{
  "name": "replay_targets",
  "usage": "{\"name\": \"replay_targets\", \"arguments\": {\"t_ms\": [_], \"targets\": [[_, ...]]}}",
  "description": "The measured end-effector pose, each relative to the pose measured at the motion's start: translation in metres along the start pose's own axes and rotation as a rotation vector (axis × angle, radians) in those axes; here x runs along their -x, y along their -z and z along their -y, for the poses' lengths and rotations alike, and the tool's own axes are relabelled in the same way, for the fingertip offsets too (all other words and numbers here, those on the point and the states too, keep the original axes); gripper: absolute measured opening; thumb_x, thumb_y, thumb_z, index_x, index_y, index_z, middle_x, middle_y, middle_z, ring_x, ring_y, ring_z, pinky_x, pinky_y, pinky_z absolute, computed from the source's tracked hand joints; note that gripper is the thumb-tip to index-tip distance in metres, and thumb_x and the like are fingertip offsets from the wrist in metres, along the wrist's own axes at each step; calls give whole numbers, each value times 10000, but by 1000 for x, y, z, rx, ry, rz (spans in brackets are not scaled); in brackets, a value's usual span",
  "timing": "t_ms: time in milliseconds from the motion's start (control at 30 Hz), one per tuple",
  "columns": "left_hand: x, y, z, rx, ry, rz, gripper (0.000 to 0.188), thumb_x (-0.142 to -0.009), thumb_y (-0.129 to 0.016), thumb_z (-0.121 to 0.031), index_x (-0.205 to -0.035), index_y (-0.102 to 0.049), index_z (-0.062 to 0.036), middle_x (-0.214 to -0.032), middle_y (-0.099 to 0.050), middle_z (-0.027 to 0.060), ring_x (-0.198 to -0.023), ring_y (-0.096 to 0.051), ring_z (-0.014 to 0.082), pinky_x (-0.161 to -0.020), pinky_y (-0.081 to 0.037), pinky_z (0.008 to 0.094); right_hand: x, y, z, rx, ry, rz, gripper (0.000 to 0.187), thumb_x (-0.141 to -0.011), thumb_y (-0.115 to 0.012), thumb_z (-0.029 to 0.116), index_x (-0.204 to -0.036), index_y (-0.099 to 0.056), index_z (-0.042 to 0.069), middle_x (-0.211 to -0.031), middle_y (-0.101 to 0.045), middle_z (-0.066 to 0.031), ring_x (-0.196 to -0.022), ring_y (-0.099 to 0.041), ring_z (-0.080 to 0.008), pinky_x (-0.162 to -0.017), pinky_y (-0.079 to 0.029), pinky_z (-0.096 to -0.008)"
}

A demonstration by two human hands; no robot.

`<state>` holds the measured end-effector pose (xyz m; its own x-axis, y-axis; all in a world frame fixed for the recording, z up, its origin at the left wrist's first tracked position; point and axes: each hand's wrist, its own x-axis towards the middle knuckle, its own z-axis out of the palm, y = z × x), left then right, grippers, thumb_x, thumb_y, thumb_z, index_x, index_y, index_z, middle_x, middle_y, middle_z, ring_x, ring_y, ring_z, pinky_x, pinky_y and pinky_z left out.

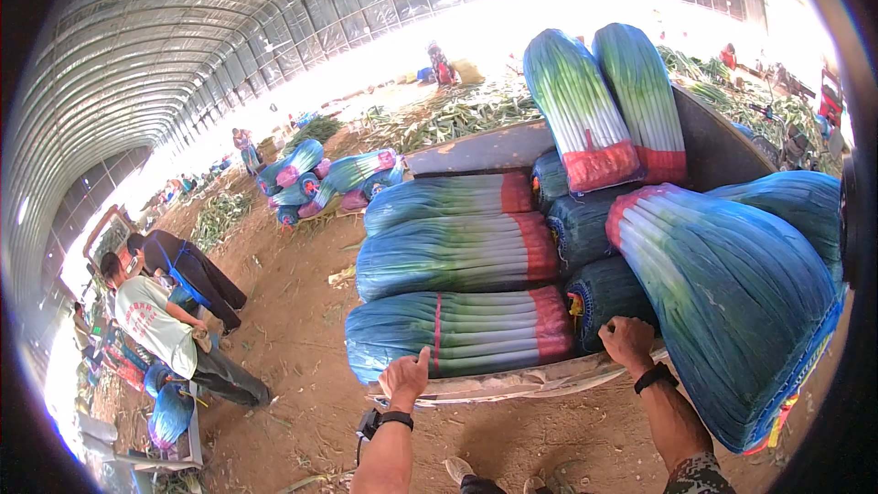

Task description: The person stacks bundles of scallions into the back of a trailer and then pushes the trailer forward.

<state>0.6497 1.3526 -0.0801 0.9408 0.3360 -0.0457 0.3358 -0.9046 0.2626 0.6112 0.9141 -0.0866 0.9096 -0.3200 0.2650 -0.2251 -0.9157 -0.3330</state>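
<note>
My left hand is at the near side of the front bag of long green onions, thumb raised and the other fingers mostly hidden. This bag lies sideways, blue mesh at its left, white stalks and a red band at its right. My right hand is closed with fingers curled, against the round end of a dark blue mesh bag; what it grips, if anything, is hidden. Two more onion bags lie behind the front one. A large onion bag leans at the right, beside my right forearm.
The bags lie in a cart bed with a wooden front edge and a dark back board. Two bags stand tilted on top. Two people work at the left on the dirt floor. More bags are piled beyond.
</note>
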Motion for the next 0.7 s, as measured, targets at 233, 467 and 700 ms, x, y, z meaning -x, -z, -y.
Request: {"name": "replay_targets", "arguments": {"t_ms": [233,467,700], "targets": [[-1,-1,1,6,-32,-28,668,-961,-430,-668,-894,-802,-118,-951,-741,216,-948,-701,413,-831,-511,505,0,-3,-1,-7,3,-19,270,-800,-673,386,-744,-757,136,-766,-733,-159,-735,-714,-386,-707,-559,-509],[-2,-2,3,10,1,0,640,-935,-447,-688,-930,-810,-160,-989,-744,201,-987,-703,387,-860,-507,465,1,-1,1,-8,9,-11,266,-801,-677,386,-754,-759,137,-768,-734,-153,-736,-712,-386,-705,-559,-508],[0,0,0,-6,-18,-14,674,-956,-415,-678,-921,-803,-127,-961,-741,213,-958,-704,407,-847,-513,500,0,1,0,-3,-2,17,273,-810,-670,387,-763,-765,135,-781,-738,-158,-750,-717,-385,-718,-562,-506]]}}
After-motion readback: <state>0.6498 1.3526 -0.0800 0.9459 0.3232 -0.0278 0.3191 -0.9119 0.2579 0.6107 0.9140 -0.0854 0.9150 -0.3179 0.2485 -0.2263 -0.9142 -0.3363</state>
